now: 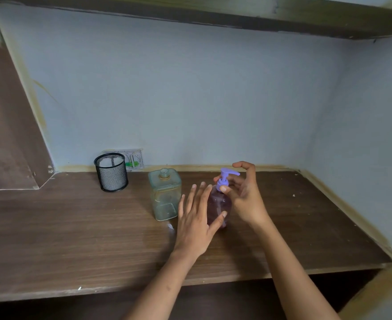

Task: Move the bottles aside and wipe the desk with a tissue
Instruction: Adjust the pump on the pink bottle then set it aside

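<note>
The right hand (243,195) is curled at the neck of the purple pump bottle (220,204), thumb and fingertips pinching the collar just under the lilac pump head (228,173), whose spout points right. The left hand (197,218) lies flat and spread against the left side of that same bottle, fingers apart, thumb across the lower body, not closed round it. The pump bottle stands upright on the brown wood-grain surface (75,239); no label or writing can be read on it. Just left of the pump bottle, close to the left hand's fingers, stands a clear square bottle (165,195), upright, capless, its threaded neck open, with no readable print. Farther left of the pump bottle, toward the wall, sits a black mesh cup (111,172). Behind that cup a wall socket (133,159) with a green mark is fixed low on the pale blue wall (190,88). A faint white smear (170,226) lies on the surface just left of the pump bottle's base.
</note>
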`<state>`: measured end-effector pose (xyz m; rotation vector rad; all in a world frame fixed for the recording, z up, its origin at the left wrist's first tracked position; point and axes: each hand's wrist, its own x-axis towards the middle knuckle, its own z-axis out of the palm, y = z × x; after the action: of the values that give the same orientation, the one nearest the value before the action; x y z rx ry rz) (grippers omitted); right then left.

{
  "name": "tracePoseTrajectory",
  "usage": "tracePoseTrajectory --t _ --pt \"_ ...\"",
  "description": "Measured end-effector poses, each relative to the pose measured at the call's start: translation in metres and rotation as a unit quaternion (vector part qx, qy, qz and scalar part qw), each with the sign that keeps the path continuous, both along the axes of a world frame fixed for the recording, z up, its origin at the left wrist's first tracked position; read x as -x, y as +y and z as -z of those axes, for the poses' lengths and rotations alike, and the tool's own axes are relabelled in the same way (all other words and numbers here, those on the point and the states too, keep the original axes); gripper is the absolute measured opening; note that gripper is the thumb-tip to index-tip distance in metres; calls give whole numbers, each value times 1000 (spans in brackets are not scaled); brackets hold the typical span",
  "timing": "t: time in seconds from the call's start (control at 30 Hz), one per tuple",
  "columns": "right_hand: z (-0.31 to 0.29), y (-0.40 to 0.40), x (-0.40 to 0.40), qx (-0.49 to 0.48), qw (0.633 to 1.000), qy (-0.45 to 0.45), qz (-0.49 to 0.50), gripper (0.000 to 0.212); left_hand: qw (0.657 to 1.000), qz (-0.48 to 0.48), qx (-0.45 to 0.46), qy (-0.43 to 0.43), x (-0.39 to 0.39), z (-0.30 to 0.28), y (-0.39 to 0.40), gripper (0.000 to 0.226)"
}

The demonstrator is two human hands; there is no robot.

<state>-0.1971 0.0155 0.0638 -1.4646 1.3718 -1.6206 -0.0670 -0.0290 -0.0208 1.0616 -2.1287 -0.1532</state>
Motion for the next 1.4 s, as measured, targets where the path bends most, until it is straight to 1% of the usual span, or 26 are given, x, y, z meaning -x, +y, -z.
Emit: tracePoseTrajectory --t 0.1,0.23,0.33,0.53,0.77,0.87,0.97,1.4 --pt "-2 1 2 1 1000 -3 -4 61 1000 1 -4 -8 0 1 1 74" --pt "-11 4 11 -28 997 2 -66 75 1000 16 -12 -14 1 0 4 74" --pt "-15 4 13 -43 995 -8 -94 77 1000 24 -1 -17 0 -2 5 72" --pt "-12 -1 13 -29 994 -63 -82 73 1000 24 0 -12 0 0 3 66" --pt "-12 0 12 -39 993 -80 -70 55 1000 9 15 -10 2 -1 3 66" --pt "-12 0 11 -37 994 -89 -59 50 1000 7 20 -8 2 0 3 66" --pt "-10 -1 10 -31 996 -76 -46 47 1000 7 23 0 2 0 3 65" --pt "-5 3 1 -3 994 -106 0 49 999 24 17 22 2 1 4 62"
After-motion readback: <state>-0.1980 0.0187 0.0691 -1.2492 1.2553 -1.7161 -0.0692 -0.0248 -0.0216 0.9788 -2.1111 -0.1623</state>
